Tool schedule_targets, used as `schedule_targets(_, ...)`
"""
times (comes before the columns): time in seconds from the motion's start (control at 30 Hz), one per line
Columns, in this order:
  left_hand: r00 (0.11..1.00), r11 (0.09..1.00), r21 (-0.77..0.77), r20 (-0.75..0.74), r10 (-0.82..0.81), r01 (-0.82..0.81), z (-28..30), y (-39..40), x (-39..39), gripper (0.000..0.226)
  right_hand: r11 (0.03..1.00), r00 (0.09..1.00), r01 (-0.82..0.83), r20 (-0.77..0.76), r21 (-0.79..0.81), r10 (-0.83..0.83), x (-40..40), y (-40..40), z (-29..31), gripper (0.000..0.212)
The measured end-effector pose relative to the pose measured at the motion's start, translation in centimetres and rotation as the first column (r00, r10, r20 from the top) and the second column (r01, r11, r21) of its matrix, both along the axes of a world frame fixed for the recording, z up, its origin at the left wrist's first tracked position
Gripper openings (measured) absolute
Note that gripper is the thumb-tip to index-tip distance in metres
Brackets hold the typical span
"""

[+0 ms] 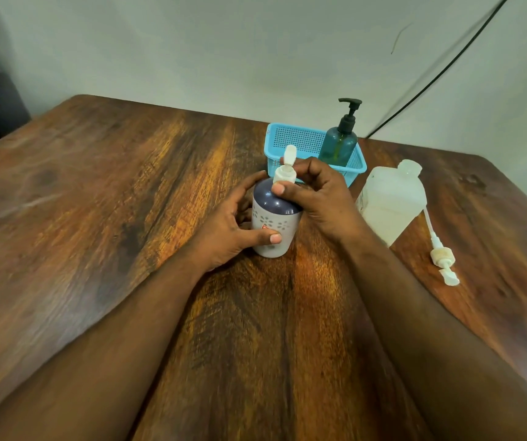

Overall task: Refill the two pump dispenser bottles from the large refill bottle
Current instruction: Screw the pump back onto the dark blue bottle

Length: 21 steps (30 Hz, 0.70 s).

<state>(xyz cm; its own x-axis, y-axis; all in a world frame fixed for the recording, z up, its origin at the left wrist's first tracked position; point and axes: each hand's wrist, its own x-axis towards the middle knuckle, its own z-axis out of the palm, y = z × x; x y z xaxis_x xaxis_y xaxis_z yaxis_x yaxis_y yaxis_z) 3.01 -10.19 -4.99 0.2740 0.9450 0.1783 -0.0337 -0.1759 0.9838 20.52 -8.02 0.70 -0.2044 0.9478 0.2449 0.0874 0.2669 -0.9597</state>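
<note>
A wooden table (pixel 96 218) with strong brown and orange grain fills most of the view, set against a pale wall. Two bare forearms reach in from the bottom edge toward a white refill bottle (pixel 274 224) with a dark purple shoulder and small flower prints, standing upright near the middle of the table. The left hand (pixel 230 227) wraps the refill bottle's left side, thumb across its front and fingers curled behind. The right hand (pixel 316 195) comes over the refill bottle's right shoulder and pinches its white flip cap (pixel 284 175) between thumb and fingertips; the cap's lid stands up open. To the right of the refill bottle, near the right wrist, stands a translucent square dispenser bottle (pixel 389 205) with its neck uncapped. Its white pump head (pixel 443 256) lies flat on the table, further right of the refill bottle. Behind the refill bottle sits a light blue mesh basket (pixel 300 141), holding a teal pump bottle (pixel 340 141) with a black pump, upright
</note>
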Motion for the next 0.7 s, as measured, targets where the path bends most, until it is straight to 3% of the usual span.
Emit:
schedule_targets(0.1,0.997,0.999,-0.026,-0.063,-0.032,0.030,0.3,0.4,-0.4,0.089,0.998,0.980,-0.054,0.189,-0.019,0.056,0.9,0.9,1.1,0.059)
schedule_targets(0.17,0.995,0.999,-0.028,-0.088,-0.038,0.035,0.6,0.5,-0.5,0.078,0.990,0.958,-0.137,0.247,-0.038,0.142,1.0,1.3,2.1,0.053)
schedule_targets(0.27,0.994,0.998,-0.053,-0.100,-0.042,0.037,0.7,0.6,-0.6,0.071,0.952,0.933,-0.289,0.191,-0.103,0.304,0.8,1.5,2.9,0.034)
schedule_targets(0.4,0.994,0.997,-0.072,-0.100,-0.046,0.039,0.7,0.8,-0.8,0.069,0.975,0.950,-0.220,0.231,0.019,0.209,0.7,1.6,2.6,0.028)
schedule_targets(0.63,0.990,0.997,-0.033,-0.123,0.065,-0.070,0.0,0.5,0.0,0.085,0.995,0.998,-0.023,-0.051,0.102,0.028,-0.8,-0.2,0.1,0.022)
schedule_targets(0.7,0.986,0.995,-0.011,-0.138,0.095,-0.098,0.2,0.3,0.2,0.088,0.989,0.998,0.033,-0.064,0.141,-0.025,-1.2,-0.5,-0.3,0.021)
